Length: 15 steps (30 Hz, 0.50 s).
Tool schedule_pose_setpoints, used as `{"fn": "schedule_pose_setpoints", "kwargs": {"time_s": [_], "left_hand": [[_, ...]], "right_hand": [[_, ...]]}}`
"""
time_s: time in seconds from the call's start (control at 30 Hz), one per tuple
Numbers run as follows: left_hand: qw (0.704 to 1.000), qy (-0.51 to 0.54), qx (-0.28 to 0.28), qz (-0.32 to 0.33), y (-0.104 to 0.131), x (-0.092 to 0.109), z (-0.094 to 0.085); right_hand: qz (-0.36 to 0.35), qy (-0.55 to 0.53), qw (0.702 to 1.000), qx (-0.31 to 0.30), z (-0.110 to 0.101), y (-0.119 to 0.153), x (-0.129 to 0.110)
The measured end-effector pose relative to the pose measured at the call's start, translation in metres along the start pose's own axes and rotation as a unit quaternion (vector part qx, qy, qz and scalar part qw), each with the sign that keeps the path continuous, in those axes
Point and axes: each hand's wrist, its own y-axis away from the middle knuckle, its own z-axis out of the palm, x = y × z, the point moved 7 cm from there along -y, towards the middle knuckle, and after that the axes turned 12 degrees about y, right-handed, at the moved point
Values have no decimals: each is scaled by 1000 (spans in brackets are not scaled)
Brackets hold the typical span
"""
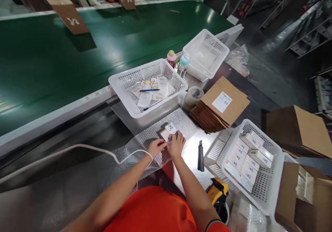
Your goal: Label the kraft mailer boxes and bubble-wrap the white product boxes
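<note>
On a sheet of bubble wrap (183, 118) lies a small white box (167, 131) with printed labels, a dark item partly showing behind it. My right hand (176, 144) is closed over the box's near right side, fingers bent. Close beside it, my left hand (156, 147) has its fingers pinched together at the near edge; what lies between those fingertips is hidden. A white cable (103, 150) runs across by my left wrist. To the right of my hands a black box cutter (200, 156) rests on the bright tabletop.
Ahead stands a white basket (121, 93) with papers and a blue pen (149, 90). A tape roll (193, 97) and stacked flat cartons (228, 99) are to its right. Another basket (278, 176) holds several white boxes. A yellow-black tape dispenser (218, 192) sits near my right arm. Beyond runs a green conveyor (109, 42).
</note>
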Motion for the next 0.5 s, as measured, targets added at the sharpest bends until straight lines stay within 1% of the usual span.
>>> {"fn": "schedule_pose_setpoints", "kwargs": {"time_s": [0.07,0.13,0.17,0.23,0.3,0.37,0.43,0.5], "left_hand": [[999,39,24,-17,-6,-12,10],[995,79,43,-35,-10,-20,14],[993,95,47,-45,-12,-22,15],[990,115,46,-67,-15,-24,15],[988,125,41,-85,-15,-23,13],[986,133,38,-94,-14,-22,11],[985,141,35,-98,-12,-20,12],[983,145,31,-105,-11,-18,13]], "right_hand": [[1,-14,1000,-14,-2,0,3],[-2,-39,999,-25,-6,-8,14],[-2,-48,998,-28,-10,-17,23],[11,-28,999,-42,-16,-41,49],[39,25,997,-65,-20,-70,78],[71,74,991,-90,-19,-96,102],[89,97,986,-100,-17,-112,114],[92,116,983,-107,-14,-119,117]]}}
